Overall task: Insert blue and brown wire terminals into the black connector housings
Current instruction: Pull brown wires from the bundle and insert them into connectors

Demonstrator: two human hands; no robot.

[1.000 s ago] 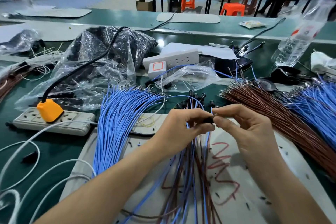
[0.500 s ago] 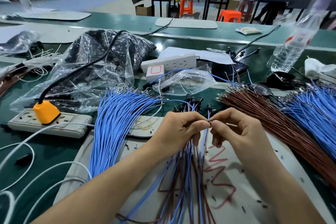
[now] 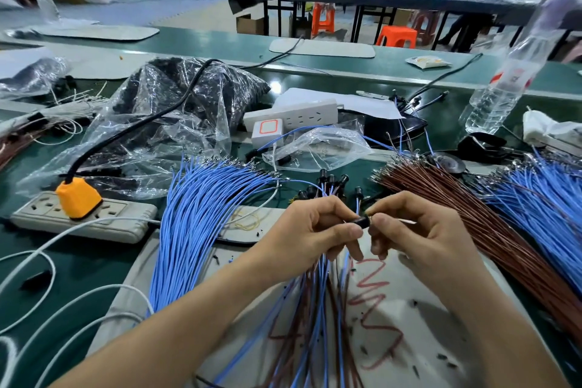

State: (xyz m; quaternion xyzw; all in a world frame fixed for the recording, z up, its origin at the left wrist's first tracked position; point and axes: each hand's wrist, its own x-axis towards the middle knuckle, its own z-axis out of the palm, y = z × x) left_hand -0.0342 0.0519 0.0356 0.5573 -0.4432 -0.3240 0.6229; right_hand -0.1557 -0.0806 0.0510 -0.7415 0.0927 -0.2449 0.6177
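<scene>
Dead centre, a small black connector housing (image 3: 362,221) is pinched from both sides. Its left end is gripped by the curled thumb and forefinger of the left hand (image 3: 311,230), and its right end is nipped by the fingertips of the right hand (image 3: 422,239). A sheaf of blue and brown wires (image 3: 315,309) is gathered in the left hand too, trailing toward 6 o'clock. Loose blue wires (image 3: 195,224) are fanned out at 9 o'clock and brown wires (image 3: 472,230) at 3 o'clock. Further out at 9, an orange plug (image 3: 78,197) is seated in a power strip (image 3: 119,227).
</scene>
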